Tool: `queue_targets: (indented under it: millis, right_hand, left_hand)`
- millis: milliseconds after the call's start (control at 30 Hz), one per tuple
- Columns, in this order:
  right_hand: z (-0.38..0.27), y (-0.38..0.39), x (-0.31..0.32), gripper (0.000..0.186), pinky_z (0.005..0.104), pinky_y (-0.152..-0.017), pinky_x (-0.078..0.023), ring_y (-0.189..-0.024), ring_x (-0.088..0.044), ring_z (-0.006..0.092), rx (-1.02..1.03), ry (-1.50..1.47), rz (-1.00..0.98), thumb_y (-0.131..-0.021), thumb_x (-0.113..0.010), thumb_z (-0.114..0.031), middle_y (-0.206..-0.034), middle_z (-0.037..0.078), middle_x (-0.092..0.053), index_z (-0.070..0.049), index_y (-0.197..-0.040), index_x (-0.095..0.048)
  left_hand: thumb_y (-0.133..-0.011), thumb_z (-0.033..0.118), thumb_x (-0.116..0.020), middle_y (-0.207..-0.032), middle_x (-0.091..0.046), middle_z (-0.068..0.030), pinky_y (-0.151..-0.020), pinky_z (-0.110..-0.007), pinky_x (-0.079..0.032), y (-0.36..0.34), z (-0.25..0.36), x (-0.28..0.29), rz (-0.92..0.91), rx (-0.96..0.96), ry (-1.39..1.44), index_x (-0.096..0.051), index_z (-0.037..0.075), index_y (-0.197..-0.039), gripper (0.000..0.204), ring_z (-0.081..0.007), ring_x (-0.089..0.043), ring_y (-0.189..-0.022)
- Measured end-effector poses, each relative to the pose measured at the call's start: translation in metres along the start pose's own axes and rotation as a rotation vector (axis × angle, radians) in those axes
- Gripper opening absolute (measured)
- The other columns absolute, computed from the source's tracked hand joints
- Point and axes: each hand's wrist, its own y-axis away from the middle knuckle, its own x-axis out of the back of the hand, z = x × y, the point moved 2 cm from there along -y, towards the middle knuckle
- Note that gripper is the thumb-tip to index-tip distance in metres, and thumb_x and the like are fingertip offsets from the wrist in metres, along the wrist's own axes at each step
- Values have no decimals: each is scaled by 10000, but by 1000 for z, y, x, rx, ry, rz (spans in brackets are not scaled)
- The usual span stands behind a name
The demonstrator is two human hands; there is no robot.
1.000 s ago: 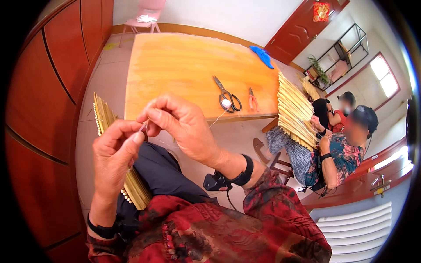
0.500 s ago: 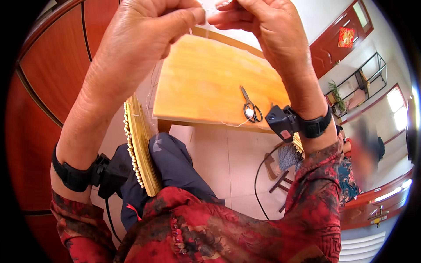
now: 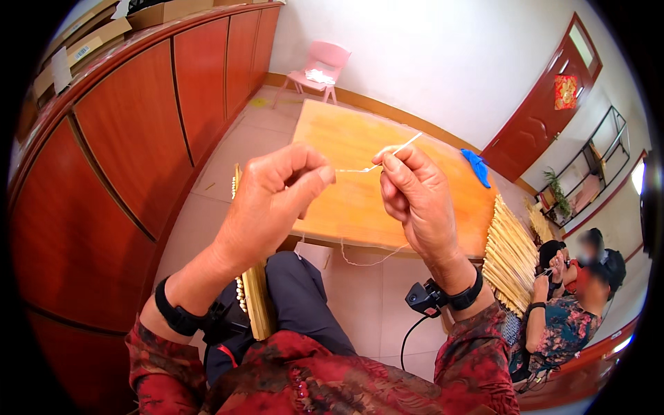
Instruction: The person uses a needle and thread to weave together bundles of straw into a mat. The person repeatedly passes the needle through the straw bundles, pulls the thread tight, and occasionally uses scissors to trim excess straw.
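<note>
Above the table, my left hand (image 3: 280, 197) is closed, thumb and forefinger pinching the end of a thin white thread (image 3: 349, 170). It runs across to a thin white rod (image 3: 407, 143), slanting up to the right, that my right hand (image 3: 418, 190) pinches between thumb and fingers. A small knot or loop sits where thread and rod come together; the rod's exact kind is too small to tell. Against my left thigh stands a bundle of yellowish slats (image 3: 259, 304) with small white beads along one edge. A loose strand (image 3: 366, 263) hangs below the table's front edge.
The wooden table (image 3: 346, 214) lies in front of me, a blue cloth (image 3: 475, 168) at its far right corner. Slats (image 3: 510, 256) fan out on the right, near people at work (image 3: 567, 321). Red cabinets (image 3: 131, 131) line the left; a pink chair (image 3: 325, 62) stands behind.
The view has tilted up, bringing the chair and far wall in. My hands now appear lower and further apart, with thread stretched between them. The scissors seen on the table no longer show.
</note>
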Motion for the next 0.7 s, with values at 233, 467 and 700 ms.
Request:
queue_targets:
  millis: [233,467,700]
  right_hand:
    - [35,0,-35,169,179,-488,-354,-484,-396,40,232,-225,98,-915,-512,-183,-674,-4,-529,-29,-928,-580]
    - [42,-2,-48,177,147,-410,-234,-476,-324,-3,39,-211,-65,-900,-544,-168,-616,-64,-429,-45,-1025,-571]
    - [44,1,-59,270,150,-415,-231,-502,-322,-8,-114,-276,-218,-878,-570,-140,-651,-69,-420,-35,-1125,-541]
  left_hand:
    - [-872,88,-541,-681,-504,12,-511,-203,-396,25,-1,-1,21,0,-14,-559,-14,-822,115,-42,-465,-585]
    - [-885,83,-512,-649,-502,3,-504,-190,-391,48,3,24,82,122,82,-553,-8,-831,113,-41,-460,-547]
    - [-902,137,-494,-582,-473,19,-462,-186,-349,56,-24,41,269,51,320,-558,2,-833,165,-45,-445,-491]
